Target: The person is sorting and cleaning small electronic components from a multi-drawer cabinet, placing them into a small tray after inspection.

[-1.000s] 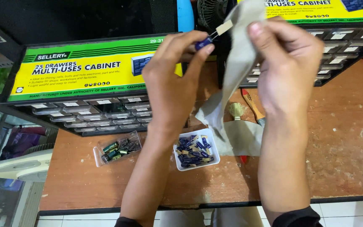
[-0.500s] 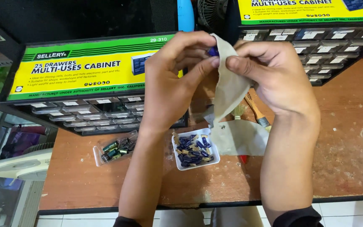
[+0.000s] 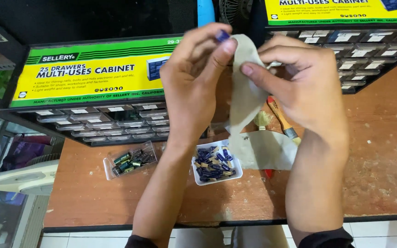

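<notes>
Above the brown wooden table (image 3: 382, 151), the left hand (image 3: 194, 87) pinched a small blue cylindrical capacitor (image 3: 222, 35) between thumb and fingers, while the right hand (image 3: 299, 87) clamped the long grey paper strip (image 3: 246, 96) touching it; below, on that table, a white square tray (image 3: 217, 164) held more.

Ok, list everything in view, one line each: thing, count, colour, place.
small cylindrical part: one, blue, pinched in the left hand's fingertips
strip: one, grey-beige, held up by the right hand, hanging down to the table
white tray: one, on the table below the hands, full of blue parts
clear tray: one, left of the white tray, with dark and green parts
brush: one, orange handle, partly behind the strip
drawer cabinets: two, black with yellow-green labels, at the back left and back right
table: one, brown wood
left hand: one, raised
right hand: one, raised
</notes>
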